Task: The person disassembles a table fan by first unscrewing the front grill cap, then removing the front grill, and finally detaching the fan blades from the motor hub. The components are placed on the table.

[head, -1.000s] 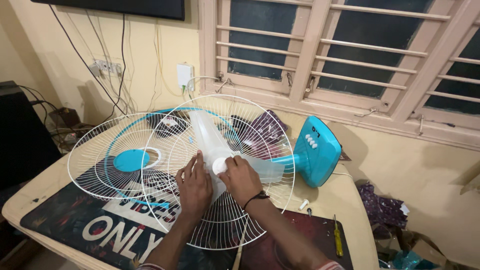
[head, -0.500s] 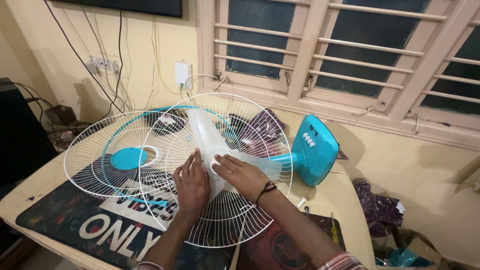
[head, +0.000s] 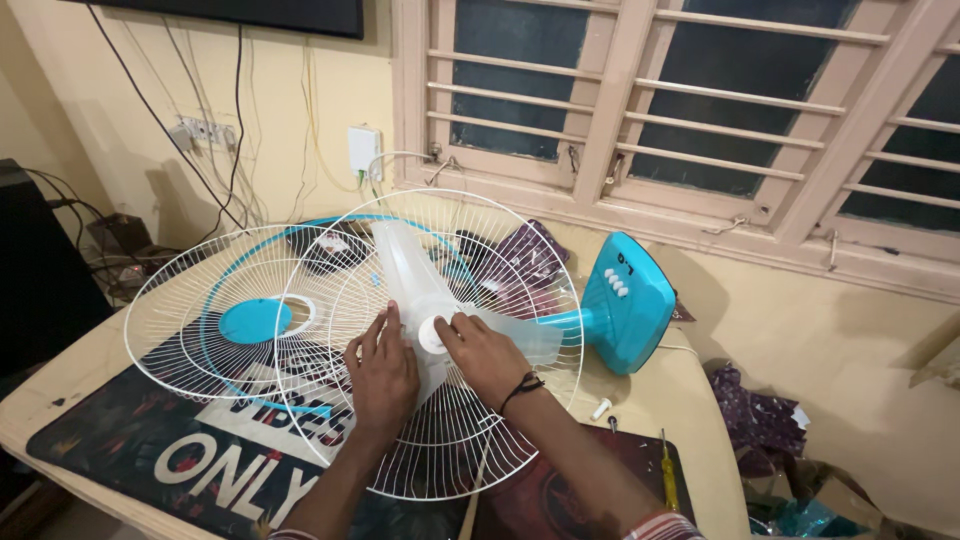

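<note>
A table fan lies on its back on the table. Its white wire rear grille (head: pixel 440 440) faces up, with a translucent white blade (head: pixel 400 258) over it. My left hand (head: pixel 385 375) lies flat on the blade just left of the hub, fingers straight. My right hand (head: pixel 488 357) comes in from the right, thumb and fingertips pinching the round white hub cap (head: pixel 430 334). The teal fan base (head: pixel 630 300) with white buttons stands on edge to the right. The loose front grille (head: pixel 200 300) with a blue centre disc lies to the left, overlapping the rear grille.
A yellow-handled screwdriver (head: pixel 665 480) and a small white part (head: pixel 601 408) lie at the right of the table. A dark printed mat (head: pixel 150 440) and a dark red mat (head: pixel 570 500) cover the table. Cables and a black box sit at the left, with crumpled cloth and wrapping past the right edge.
My right hand gripped the cap, stretched flat across the hub half a second ago, and now has its fingertips back on the cap. My left hand stayed on the blade.
</note>
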